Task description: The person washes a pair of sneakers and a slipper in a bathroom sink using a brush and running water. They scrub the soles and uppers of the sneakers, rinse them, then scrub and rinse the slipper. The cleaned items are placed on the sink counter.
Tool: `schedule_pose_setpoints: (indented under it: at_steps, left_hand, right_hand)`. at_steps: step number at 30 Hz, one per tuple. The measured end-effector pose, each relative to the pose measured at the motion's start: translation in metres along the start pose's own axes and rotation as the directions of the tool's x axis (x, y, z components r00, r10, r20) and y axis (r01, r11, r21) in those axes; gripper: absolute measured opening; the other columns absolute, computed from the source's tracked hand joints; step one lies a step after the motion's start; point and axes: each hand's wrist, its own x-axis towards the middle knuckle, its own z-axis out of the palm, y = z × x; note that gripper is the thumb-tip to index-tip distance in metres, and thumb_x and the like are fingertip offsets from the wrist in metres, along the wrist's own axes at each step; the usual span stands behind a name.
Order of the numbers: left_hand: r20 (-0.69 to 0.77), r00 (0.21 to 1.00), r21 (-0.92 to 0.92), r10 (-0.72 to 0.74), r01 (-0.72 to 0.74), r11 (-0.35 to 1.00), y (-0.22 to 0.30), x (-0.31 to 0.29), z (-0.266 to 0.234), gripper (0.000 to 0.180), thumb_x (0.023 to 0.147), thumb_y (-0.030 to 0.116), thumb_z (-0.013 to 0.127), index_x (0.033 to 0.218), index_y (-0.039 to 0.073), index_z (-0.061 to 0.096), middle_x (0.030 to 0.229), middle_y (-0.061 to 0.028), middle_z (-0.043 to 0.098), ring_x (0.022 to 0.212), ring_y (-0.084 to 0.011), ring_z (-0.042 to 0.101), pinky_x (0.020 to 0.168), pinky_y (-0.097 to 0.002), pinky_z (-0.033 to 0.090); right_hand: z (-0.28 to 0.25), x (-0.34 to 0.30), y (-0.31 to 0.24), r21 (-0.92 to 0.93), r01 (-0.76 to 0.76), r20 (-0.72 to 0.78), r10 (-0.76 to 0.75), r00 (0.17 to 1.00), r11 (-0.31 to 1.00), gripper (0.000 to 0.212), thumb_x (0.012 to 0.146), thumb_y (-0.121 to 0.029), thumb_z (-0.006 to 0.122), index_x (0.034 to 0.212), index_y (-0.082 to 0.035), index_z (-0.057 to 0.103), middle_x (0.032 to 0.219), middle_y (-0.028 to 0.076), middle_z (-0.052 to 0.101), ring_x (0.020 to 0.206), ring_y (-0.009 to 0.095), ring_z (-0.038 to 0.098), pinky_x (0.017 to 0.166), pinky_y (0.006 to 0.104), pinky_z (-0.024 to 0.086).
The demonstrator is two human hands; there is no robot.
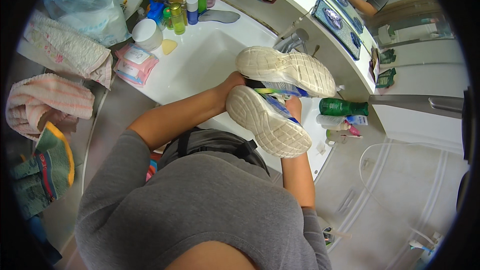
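Observation:
Over the white sink [192,72], a pair of sneakers is held up with the pale, ridged soles facing me. The far sneaker [287,70] lies crosswise near the faucet [295,40]. Nearer to me is the other sneaker [269,122], tilted down to the right. Grey mesh and blue-and-yellow laces show between the two. My left hand [233,81] is closed on the sneakers at their left ends, its fingers mostly hidden behind them. From the right, my right hand [294,107] reaches up behind the near sneaker and grips in the gap; its fingertips are largely covered.
Several bottles [177,18], a white jar [147,34] and pink wipes packs [135,64] crowd the counter's left. A green bottle [342,107] lies at the right. A phone [336,25] rests on the shelf below the mirror. Towels [50,102] hang at the left.

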Motion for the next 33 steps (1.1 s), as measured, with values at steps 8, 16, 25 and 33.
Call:
schedule_pose_setpoints:
  at_steps: [8,16,25,33]
  left_hand:
    - [-0.012,0.992,0.226,-0.127,0.126,0.966,0.057,0.013,0.065,0.039,0.099,0.019,0.050,0.133,-0.001,0.054,0.122,-0.0169,0.064,0.106,-0.0245,0.066,0.092,-0.0393,0.054]
    - [0.449,0.889,-0.007,0.092,-0.099,0.995,0.097,-0.024,-0.014,0.057,0.107,0.046,0.037,0.149,0.008,0.041,0.132,-0.0195,0.060,0.126,-0.0278,0.057,0.108,-0.0462,0.043]
    - [-0.285,0.955,0.847,0.083,0.210,0.488,-0.012,-0.029,-0.105,0.036,0.093,0.043,0.063,0.117,0.018,0.072,0.123,-0.0119,0.069,0.118,-0.0300,0.061,0.107,-0.0410,0.037]
    - [-0.222,0.975,0.975,0.017,0.222,-0.017,-0.016,-0.035,-0.098,0.039,0.098,0.046,0.056,0.116,0.014,0.071,0.118,-0.0058,0.071,0.115,-0.0247,0.063,0.100,-0.0390,0.041]
  right_hand:
    - [-0.031,-0.002,-0.011,0.981,-0.117,0.081,0.225,0.971,0.152,0.028,0.099,-0.028,0.057,0.109,-0.003,0.064,0.098,0.011,0.072,0.079,0.022,0.071,0.072,0.0361,0.060]
    - [-0.079,-0.059,0.005,0.987,0.113,-0.080,0.264,0.961,-0.112,0.033,0.103,-0.030,0.050,0.119,-0.004,0.063,0.107,0.012,0.071,0.091,0.023,0.071,0.080,0.0356,0.060]
    - [-0.066,-0.068,0.067,0.980,0.132,-0.073,0.353,0.933,-0.147,0.037,0.103,-0.035,0.051,0.116,-0.003,0.062,0.104,0.011,0.071,0.088,0.023,0.071,0.079,0.0371,0.060]
    - [-0.084,-0.075,0.063,0.549,0.018,-0.524,0.328,0.786,0.835,0.030,0.102,-0.025,0.052,0.100,-0.001,0.069,0.088,0.004,0.069,0.076,0.012,0.059,0.073,0.0278,0.046]
